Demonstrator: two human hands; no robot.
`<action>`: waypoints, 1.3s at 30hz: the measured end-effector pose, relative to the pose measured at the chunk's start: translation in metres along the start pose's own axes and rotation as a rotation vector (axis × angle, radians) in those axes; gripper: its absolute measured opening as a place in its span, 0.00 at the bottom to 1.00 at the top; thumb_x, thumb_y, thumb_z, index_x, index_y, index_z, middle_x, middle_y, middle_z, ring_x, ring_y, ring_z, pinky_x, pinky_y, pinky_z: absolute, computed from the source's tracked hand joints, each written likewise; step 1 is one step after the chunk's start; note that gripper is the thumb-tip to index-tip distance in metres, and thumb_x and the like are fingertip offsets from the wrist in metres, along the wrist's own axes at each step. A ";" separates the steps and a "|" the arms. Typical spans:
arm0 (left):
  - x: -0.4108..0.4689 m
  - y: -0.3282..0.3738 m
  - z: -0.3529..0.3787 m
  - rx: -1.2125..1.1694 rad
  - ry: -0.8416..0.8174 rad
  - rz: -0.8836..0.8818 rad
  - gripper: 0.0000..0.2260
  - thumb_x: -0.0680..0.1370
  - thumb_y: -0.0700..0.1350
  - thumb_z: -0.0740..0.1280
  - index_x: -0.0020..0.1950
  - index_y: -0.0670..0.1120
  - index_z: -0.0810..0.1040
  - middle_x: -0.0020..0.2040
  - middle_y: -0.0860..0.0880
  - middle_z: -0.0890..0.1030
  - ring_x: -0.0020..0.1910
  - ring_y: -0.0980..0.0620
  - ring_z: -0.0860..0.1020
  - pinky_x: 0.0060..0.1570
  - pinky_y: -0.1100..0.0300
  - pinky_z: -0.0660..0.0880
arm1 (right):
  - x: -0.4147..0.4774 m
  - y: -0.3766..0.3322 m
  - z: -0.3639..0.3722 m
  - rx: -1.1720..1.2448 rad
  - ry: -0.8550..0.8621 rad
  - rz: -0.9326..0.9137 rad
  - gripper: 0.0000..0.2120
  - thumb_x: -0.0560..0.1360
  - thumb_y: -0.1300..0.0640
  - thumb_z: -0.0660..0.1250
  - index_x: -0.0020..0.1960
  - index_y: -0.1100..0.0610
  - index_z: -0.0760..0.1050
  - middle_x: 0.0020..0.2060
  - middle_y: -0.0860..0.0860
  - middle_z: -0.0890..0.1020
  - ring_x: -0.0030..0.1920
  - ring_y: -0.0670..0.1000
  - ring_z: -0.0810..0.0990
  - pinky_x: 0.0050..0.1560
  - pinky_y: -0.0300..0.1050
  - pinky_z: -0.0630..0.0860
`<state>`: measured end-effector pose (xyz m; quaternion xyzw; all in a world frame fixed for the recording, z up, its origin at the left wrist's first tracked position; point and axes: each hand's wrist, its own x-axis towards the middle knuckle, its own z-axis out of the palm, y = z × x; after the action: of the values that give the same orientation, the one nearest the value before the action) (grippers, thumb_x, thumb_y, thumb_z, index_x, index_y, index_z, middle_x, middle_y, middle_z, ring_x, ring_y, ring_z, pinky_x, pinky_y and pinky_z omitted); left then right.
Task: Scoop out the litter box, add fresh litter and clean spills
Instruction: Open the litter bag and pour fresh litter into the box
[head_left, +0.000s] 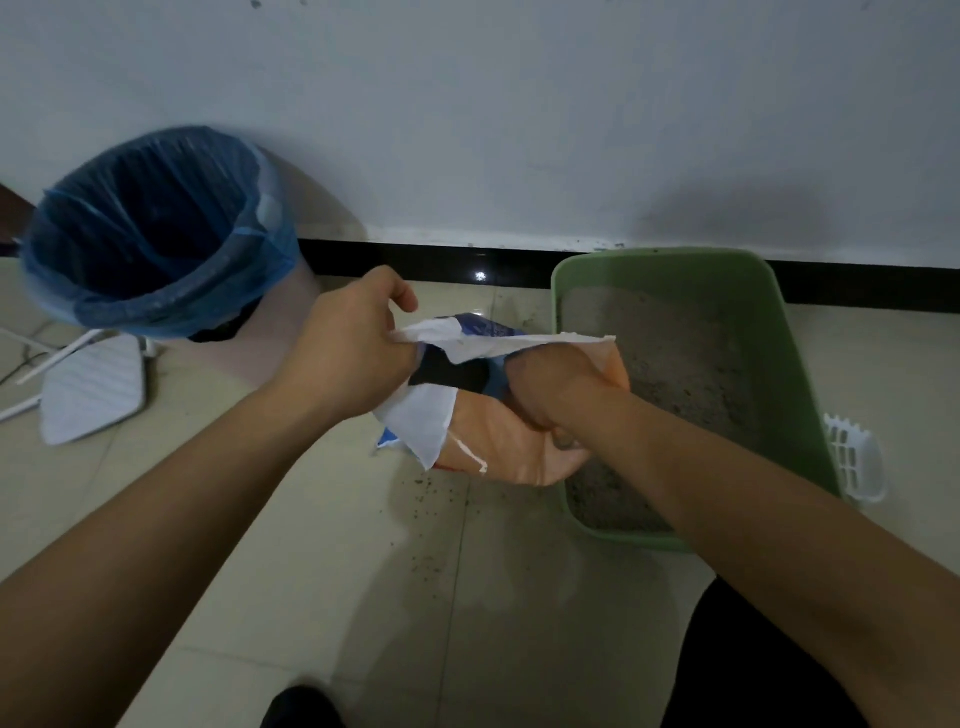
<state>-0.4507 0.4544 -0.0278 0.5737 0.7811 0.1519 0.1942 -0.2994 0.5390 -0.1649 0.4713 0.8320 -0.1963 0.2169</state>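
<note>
The left hand (353, 338) pinches the torn white top edge of the litter bag (498, 447). The right hand (545, 400) curls tight round its soft orange side. The bag is at the left rim of the green plastic litter box (779, 296), which holds gritty grey litter (675, 364) and sits close to the wall. Dark crumbs (431, 499) dot the shiny floor (311, 597) beside the bag. A round bin (156, 234) with a crinkly blue liner stands well apart on the left. A white slotted scoop (852, 457) is at the box's right side.
</note>
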 end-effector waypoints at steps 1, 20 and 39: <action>-0.001 -0.001 -0.001 -0.021 -0.021 0.007 0.14 0.75 0.40 0.71 0.57 0.51 0.72 0.43 0.51 0.76 0.38 0.54 0.74 0.32 0.65 0.67 | 0.000 0.001 -0.002 0.023 0.002 -0.001 0.22 0.78 0.43 0.61 0.67 0.53 0.69 0.60 0.54 0.77 0.58 0.56 0.76 0.63 0.54 0.73; -0.023 -0.005 -0.006 -0.266 0.005 0.048 0.06 0.75 0.42 0.72 0.49 0.50 0.77 0.43 0.49 0.81 0.39 0.52 0.80 0.35 0.62 0.78 | -0.003 -0.020 0.011 0.271 -0.021 0.132 0.19 0.78 0.46 0.65 0.63 0.56 0.72 0.57 0.55 0.77 0.57 0.56 0.75 0.62 0.52 0.72; -0.019 -0.029 -0.020 -0.527 -0.091 -0.009 0.06 0.76 0.39 0.70 0.51 0.41 0.77 0.39 0.47 0.78 0.30 0.60 0.77 0.29 0.70 0.73 | -0.018 -0.053 0.001 0.122 0.120 -0.005 0.10 0.77 0.56 0.61 0.54 0.56 0.79 0.52 0.56 0.81 0.54 0.59 0.80 0.48 0.51 0.73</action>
<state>-0.4798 0.4273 -0.0210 0.5061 0.7077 0.3231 0.3725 -0.3367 0.5005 -0.1493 0.4925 0.8312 -0.2187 0.1370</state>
